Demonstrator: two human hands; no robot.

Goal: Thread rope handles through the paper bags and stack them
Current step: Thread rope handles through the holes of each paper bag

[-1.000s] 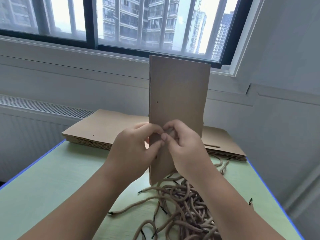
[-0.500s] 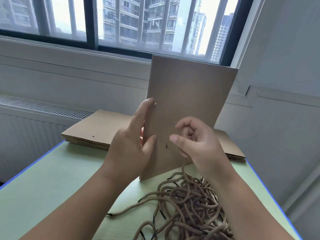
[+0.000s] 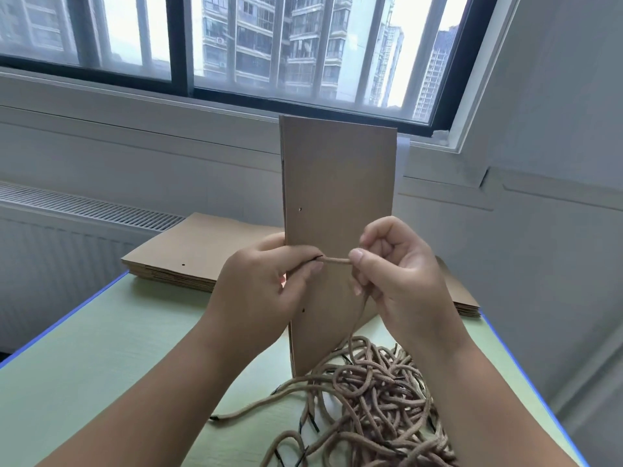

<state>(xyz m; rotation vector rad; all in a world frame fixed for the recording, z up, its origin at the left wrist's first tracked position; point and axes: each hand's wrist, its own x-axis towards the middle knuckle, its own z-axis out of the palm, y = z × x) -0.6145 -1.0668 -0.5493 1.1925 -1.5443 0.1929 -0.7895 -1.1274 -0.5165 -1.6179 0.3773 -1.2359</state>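
**Brought the rope tip to the holed edge of the bag**

Pinched the rope (image 3: 335,261) with thumb and forefinger of the right hand (image 3: 401,267), other fingers curled. Gripped the left edge of the paper bag (image 3: 337,183) with the left hand (image 3: 259,284), thumb and forefinger meeting the rope's black tip. Held this short piece level across the bag's front. Held the bag upright just beyond both hands, long axis vertical, lower corner by the rope pile (image 3: 381,396) on the table (image 3: 101,348). Saw an upper hole (image 3: 300,209) above the left hand and a lower hole (image 3: 303,310) below it, near that edge; judged the left hand nearer to both. Since half a second earlier, straightened the bag from its lean to the right and carried the rope end across to the left hand. Left the stack of flat bags (image 3: 188,244) behind it.
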